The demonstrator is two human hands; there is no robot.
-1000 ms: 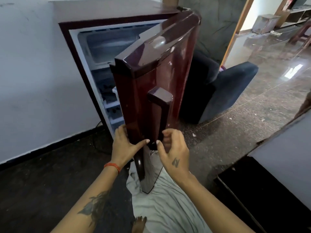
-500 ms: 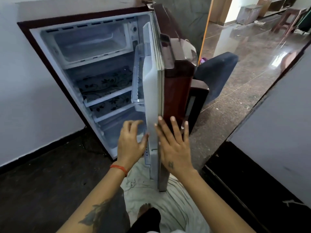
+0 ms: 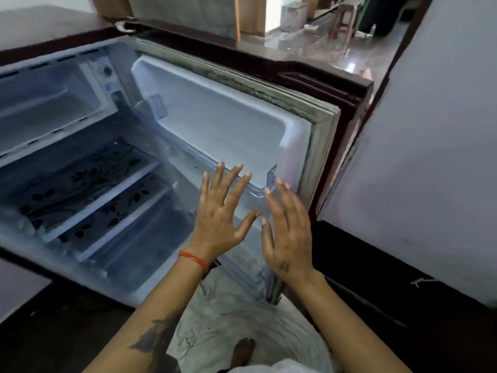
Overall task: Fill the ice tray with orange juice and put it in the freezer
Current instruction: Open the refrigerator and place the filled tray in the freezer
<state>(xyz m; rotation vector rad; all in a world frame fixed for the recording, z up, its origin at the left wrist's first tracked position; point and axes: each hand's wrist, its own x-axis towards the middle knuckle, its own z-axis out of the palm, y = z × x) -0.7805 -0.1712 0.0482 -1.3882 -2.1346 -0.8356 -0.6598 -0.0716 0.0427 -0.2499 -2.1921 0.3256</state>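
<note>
A small maroon fridge [image 3: 61,44] stands with its door [image 3: 228,117] swung wide to the right, white inner liner facing me. The freezer compartment [image 3: 45,103] sits at the top left of the cavity, and I see nothing inside it. My left hand [image 3: 220,214] and my right hand [image 3: 285,232] hover side by side in front of the door's clear shelf rail [image 3: 255,189], fingers spread, holding nothing. No ice tray or orange juice is in view.
Two fridge shelves with dark floral liners [image 3: 88,181] lie below the freezer. A white cloth [image 3: 236,313] covers the floor under the door, with my foot [image 3: 243,351] on it. A pale wall [image 3: 430,157] with black skirting stands close on the right.
The door has swung from nearly closed to wide open. Both hands left the handle and door edge and now hang free with fingers spread.
</note>
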